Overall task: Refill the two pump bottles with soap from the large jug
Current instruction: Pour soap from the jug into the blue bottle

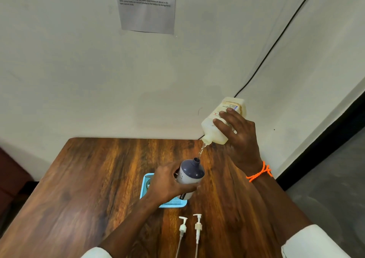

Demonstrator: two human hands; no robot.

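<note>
My right hand (240, 137) grips the large pale jug (217, 127), tipped with its neck pointing down to the left. A thin clear stream of soap (201, 151) runs from the neck into the open mouth of a dark-topped pump bottle (190, 174). My left hand (167, 182) holds that bottle by its side, tilted toward the jug, above a light blue tray (147, 180). Two white pump heads (182, 227) with long tubes lie on the table in front of the tray. A second bottle is not visible.
The brown wooden table (88, 188) stands against a white wall. A printed sheet (148, 7) hangs on the wall above. A black cable (276, 40) runs down the wall to the table's far right corner. Grey floor lies to the right.
</note>
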